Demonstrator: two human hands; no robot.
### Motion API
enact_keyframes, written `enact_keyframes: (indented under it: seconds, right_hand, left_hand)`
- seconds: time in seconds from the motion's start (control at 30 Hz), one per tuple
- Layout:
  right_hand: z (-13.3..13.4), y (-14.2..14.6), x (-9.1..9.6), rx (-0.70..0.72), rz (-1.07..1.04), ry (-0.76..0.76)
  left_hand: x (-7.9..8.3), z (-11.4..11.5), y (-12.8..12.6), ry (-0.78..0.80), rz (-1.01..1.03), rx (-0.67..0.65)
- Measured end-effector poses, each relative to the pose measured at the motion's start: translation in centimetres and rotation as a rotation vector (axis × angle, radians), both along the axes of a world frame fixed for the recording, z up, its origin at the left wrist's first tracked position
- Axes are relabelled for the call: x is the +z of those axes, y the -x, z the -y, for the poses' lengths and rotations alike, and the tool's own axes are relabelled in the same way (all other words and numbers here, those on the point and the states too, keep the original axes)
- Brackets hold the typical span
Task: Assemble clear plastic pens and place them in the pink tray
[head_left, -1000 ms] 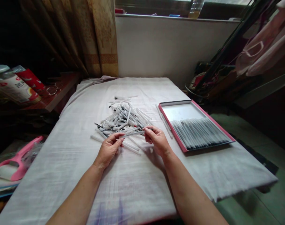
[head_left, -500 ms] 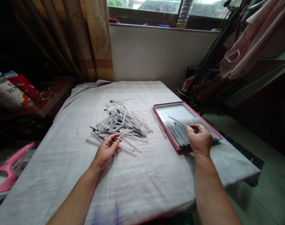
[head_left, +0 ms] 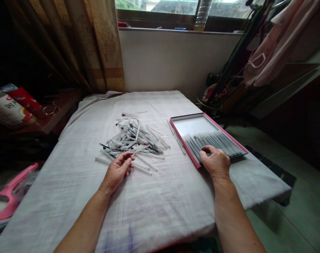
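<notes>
A loose pile of slim pens (head_left: 135, 135), with whitish clear barrels and some black parts, lies on the cloth-covered table. My left hand (head_left: 119, 167) rests at the pile's near edge, fingers loosely bent and apart, nothing clearly held. To the right sits a shallow box (head_left: 193, 159) with a pink rim and white inside. Several pens (head_left: 212, 138) lie side by side in its near part. My right hand (head_left: 216, 161) is over the box's near edge, thumb and fingers closed at the row's pen ends. Its fingertips are partly hidden, and the held pen blends into the row.
Two pens (head_left: 176, 137) lie along the box's left side. At the left, a side table (head_left: 48, 123) holds a jar (head_left: 11, 109) and glasses (head_left: 48, 110). A pink plastic handle (head_left: 11, 189) is at the lower left. A dark stand (head_left: 225, 77) and pink cloth (head_left: 270, 52) are at the right.
My right hand has moved left and down with the pen, which no longer sticks out above the row. My left hand has stayed beside the pile. The view has shifted slightly.
</notes>
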State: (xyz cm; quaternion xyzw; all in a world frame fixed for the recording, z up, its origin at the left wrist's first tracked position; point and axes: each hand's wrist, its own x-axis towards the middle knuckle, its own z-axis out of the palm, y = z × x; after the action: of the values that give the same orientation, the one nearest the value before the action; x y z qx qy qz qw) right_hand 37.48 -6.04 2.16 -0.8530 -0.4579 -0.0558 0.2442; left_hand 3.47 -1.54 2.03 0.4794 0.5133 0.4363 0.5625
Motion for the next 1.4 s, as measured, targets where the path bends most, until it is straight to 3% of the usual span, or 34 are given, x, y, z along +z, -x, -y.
enact_keyframes:
  seconds: [0.27, 0.4, 0.53, 0.67, 0.77, 1.0, 1.17, 1.4]
  right_hand:
    - [0.7, 0.0, 0.0, 0.033, 0.04, 0.028]
    - [0.5, 0.5, 0.5, 0.06, 0.108, -0.12]
    - [-0.3, 2.7, 1.4, 0.31, 0.022, -0.232]
    - [-1.8, 6.4, 2.4, 0.61, -0.078, -0.007]
    - [-3.2, 8.9, 3.1, 0.701, -0.009, 0.166]
    - [-6.6, 12.2, 3.5, 0.669, 0.112, 0.276]
    - [-7.3, 12.4, 2.5, 0.578, 0.108, 0.294]
    - [-7.1, 11.9, 1.9, 0.559, 0.104, 0.343]
  left_hand:
    - [0.0, 0.0, 0.2, -0.01, 0.021, 0.011]
    - [-0.1, 0.0, 0.3, -0.031, 0.033, 0.029]
    - [-0.1, -0.1, 0.2, -0.063, 0.026, 0.072]
    - [-0.2, -0.3, 0.6, -0.144, 0.018, 0.159]
    - [-0.3, -0.5, 1.0, -0.185, 0.019, 0.207]
    - [-0.4, -0.7, 1.4, -0.208, 0.032, 0.288]
    - [-0.5, -1.0, 1.4, -0.204, 0.033, 0.302]
    - [-0.7, -0.7, 1.3, -0.19, -0.017, 0.245]
